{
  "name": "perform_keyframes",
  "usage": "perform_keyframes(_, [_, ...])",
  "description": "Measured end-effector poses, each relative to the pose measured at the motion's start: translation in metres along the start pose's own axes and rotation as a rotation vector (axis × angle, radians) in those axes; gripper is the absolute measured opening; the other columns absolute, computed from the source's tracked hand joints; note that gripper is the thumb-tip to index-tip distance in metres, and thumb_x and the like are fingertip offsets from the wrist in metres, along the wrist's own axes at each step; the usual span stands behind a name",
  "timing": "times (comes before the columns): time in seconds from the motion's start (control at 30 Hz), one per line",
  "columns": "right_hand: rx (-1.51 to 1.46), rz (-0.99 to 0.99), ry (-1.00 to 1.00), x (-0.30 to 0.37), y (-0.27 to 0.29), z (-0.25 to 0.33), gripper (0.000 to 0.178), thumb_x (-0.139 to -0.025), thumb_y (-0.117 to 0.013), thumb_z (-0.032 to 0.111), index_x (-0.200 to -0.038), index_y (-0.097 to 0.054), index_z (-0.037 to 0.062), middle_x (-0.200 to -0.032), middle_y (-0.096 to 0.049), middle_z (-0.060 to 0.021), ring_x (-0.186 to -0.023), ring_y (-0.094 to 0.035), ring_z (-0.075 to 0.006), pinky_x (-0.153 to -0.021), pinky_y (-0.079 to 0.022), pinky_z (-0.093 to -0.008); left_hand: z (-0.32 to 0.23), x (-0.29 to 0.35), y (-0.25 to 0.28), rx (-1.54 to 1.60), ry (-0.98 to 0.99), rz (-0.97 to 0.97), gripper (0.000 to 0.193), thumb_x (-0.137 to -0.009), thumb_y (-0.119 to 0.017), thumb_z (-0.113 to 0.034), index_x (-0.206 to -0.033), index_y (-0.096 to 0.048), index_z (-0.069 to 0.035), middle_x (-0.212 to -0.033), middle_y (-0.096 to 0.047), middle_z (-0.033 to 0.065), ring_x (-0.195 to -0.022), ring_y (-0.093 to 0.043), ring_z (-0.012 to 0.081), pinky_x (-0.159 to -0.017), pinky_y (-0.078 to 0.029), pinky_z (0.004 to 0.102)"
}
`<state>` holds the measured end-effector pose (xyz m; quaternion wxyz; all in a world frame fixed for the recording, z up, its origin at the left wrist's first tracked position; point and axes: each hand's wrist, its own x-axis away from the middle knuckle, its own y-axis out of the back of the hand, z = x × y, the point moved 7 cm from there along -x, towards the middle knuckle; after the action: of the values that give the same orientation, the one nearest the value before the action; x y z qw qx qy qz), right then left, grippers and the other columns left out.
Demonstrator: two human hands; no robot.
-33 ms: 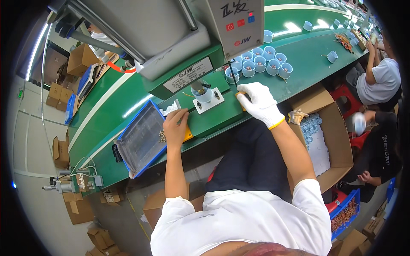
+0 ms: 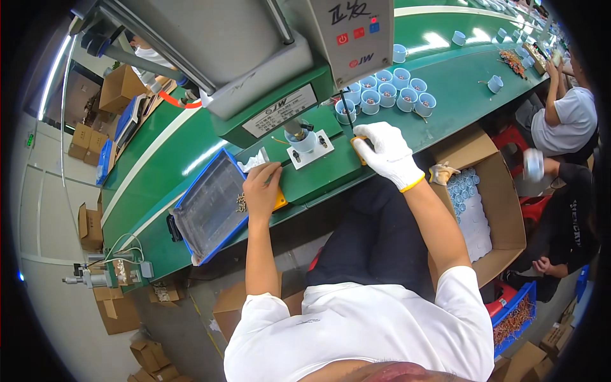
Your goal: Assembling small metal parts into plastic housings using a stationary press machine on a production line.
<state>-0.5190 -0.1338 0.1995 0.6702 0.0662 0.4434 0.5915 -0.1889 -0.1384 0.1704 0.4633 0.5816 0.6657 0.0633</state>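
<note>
In front of me stands a green press [image 2: 280, 114]. Its ram [image 2: 296, 129] reaches down into a pale blue cup [image 2: 307, 141], which sits on a white metal plate [image 2: 323, 148]. My left hand [image 2: 261, 188], bare, is at the near left of the press base, beside a yellow part [image 2: 280, 201]; its fingers are bent together and whatever they hold is hidden. In a white glove, my right hand [image 2: 387, 153] curls its fingers around a yellow-orange switch box [image 2: 359, 151] on the right of the base.
Left of the press lies a blue-rimmed tray [image 2: 210, 207], with small brass-coloured parts [image 2: 241, 203] near my left hand. Several pale blue cups [image 2: 387, 95] stand at the right. An open carton [image 2: 503, 219] with cups is by my right arm; co-workers [image 2: 566, 118] sit beyond.
At the far right, a co-worker's blurred hand with a pale object has moved up a little. My hands and the press look unchanged.
</note>
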Motion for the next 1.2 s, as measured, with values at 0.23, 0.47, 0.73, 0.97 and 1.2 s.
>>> perform_keyframes(0.23, [0.024,0.010,-0.071,0.002,0.000,-0.008,0.023,-0.096,-0.072,0.024,-0.108,-0.079,0.0059,-0.101,-0.078,-0.0165,-0.101,-0.072,-0.0389,-0.091,-0.057,-0.0487,0.017,0.008,0.001,0.050,0.133,-0.013,0.014,-0.095,-0.082,-0.011,-0.104,-0.081,0.000,-0.104,-0.080,0.0136,-0.096,-0.076,0.0299,-0.087,-0.058,0.0390])
perform_keyframes(0.47, [0.043,0.046,-0.053,0.002,-0.003,-0.011,0.022,-0.097,-0.072,0.021,-0.111,-0.078,0.0042,-0.104,-0.078,-0.0172,-0.101,-0.073,-0.0381,-0.091,-0.058,-0.0462,-0.026,-0.021,0.013,0.042,-0.060,-0.029,0.011,-0.094,-0.083,-0.008,-0.102,-0.080,-0.001,-0.102,-0.078,0.0130,-0.092,-0.074,0.0296,-0.084,-0.057,0.0395])
perform_keyframes(0.73, [0.011,0.054,-0.089,0.002,-0.006,-0.013,0.028,-0.098,-0.069,0.028,-0.112,-0.079,0.0054,-0.107,-0.079,-0.0174,-0.105,-0.073,-0.0398,-0.093,-0.058,-0.0479,-0.063,-0.092,0.013,0.284,0.187,0.169,0.020,-0.096,-0.083,-0.015,-0.105,-0.082,0.003,-0.089,-0.076,0.0052,-0.077,-0.061,0.0115,-0.070,-0.049,0.0283])
perform_keyframes(0.97, [0.062,0.081,-0.124,0.003,-0.008,-0.016,0.030,-0.099,-0.069,0.030,-0.113,-0.080,0.0068,-0.109,-0.080,-0.0175,-0.107,-0.073,-0.0403,-0.096,-0.058,-0.0487,-0.074,-0.113,-0.001,0.015,0.136,0.437,0.036,-0.094,-0.086,-0.031,-0.111,-0.085,0.000,-0.091,-0.080,0.0122,-0.083,-0.074,0.0163,-0.078,-0.057,0.0322])
perform_keyframes(1.2, [0.068,0.078,-0.108,0.003,-0.007,-0.007,0.030,-0.099,-0.069,0.031,-0.113,-0.080,0.0075,-0.108,-0.079,-0.0180,-0.108,-0.073,-0.0403,-0.096,-0.058,-0.0490,-0.083,-0.119,-0.016,-0.065,0.025,0.508,0.037,-0.089,-0.083,-0.029,-0.109,-0.084,0.003,-0.101,-0.083,0.0184,-0.092,-0.080,0.0277,-0.087,-0.061,0.0370])
